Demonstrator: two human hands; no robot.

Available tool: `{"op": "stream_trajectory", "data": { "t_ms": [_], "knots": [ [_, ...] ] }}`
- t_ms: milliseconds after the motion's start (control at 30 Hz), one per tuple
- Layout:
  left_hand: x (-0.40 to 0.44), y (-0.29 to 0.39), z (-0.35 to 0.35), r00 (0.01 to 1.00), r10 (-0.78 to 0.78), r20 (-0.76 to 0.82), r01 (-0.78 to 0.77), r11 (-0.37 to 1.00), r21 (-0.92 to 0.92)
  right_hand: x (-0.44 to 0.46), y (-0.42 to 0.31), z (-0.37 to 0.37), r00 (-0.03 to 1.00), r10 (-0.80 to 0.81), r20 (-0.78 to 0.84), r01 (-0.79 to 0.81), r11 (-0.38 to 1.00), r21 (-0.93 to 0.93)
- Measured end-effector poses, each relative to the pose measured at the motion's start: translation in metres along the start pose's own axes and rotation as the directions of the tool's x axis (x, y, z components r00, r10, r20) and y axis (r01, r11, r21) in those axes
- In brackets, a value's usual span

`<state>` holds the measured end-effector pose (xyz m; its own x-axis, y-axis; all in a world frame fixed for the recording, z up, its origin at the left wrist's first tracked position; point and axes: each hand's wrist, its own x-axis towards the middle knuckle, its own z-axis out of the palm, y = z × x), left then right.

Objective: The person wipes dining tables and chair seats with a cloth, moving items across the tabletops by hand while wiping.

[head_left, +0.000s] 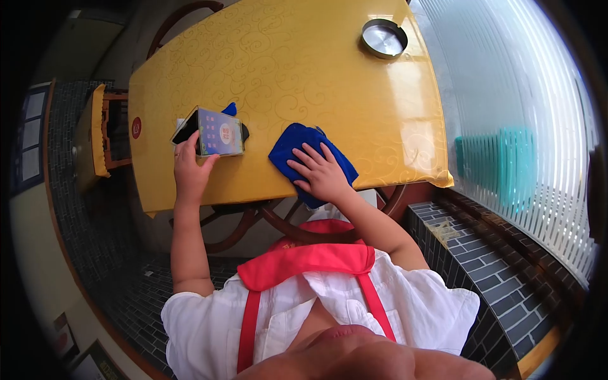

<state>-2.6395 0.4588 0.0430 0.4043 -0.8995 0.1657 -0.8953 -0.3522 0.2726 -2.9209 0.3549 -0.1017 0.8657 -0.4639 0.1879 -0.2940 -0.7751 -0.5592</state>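
A blue cloth (286, 147) lies folded near the front edge of the yellow-covered table (272, 69). My right hand (323, 171) rests flat on it with the fingers spread. To the left, my left hand (195, 164) grips the near side of a small box-like holder (220, 132) with a printed purple and green face, fingers on its left edge and thumb at its lower edge. The holder is tilted on the table. Behind it a small blue piece (230, 109) and a dark piece show; what they belong to is partly hidden.
A round metal ashtray (384, 38) sits at the table's far right. A ribbed translucent partition (506, 95) stands along the right side. Curved wooden chair parts (278, 225) are below the front edge. Another yellow-covered table (98, 130) is at the left.
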Motion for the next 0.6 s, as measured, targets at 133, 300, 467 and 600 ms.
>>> {"op": "stream_trajectory", "data": {
  "t_ms": [133,300,467,600],
  "knots": [
    [0.011,0.031,-0.023,0.975,0.214,-0.059,-0.214,0.977,0.004,-0.047,0.063,-0.065,0.942,0.295,-0.161,-0.327,0.914,-0.24],
    [0.064,0.114,-0.019,0.867,0.48,-0.132,-0.497,0.849,-0.178,-0.095,0.141,-0.099,0.689,0.556,-0.465,-0.721,0.593,-0.359],
    [0.112,0.207,0.051,0.703,0.682,-0.204,-0.704,0.626,-0.336,-0.085,0.096,-0.067,0.778,0.533,-0.332,-0.628,0.666,-0.403],
    [0.129,0.263,0.114,0.612,0.745,-0.265,-0.79,0.559,-0.251,-0.069,0.046,-0.042,0.901,0.403,-0.159,-0.433,0.822,-0.369]
  ]
}}
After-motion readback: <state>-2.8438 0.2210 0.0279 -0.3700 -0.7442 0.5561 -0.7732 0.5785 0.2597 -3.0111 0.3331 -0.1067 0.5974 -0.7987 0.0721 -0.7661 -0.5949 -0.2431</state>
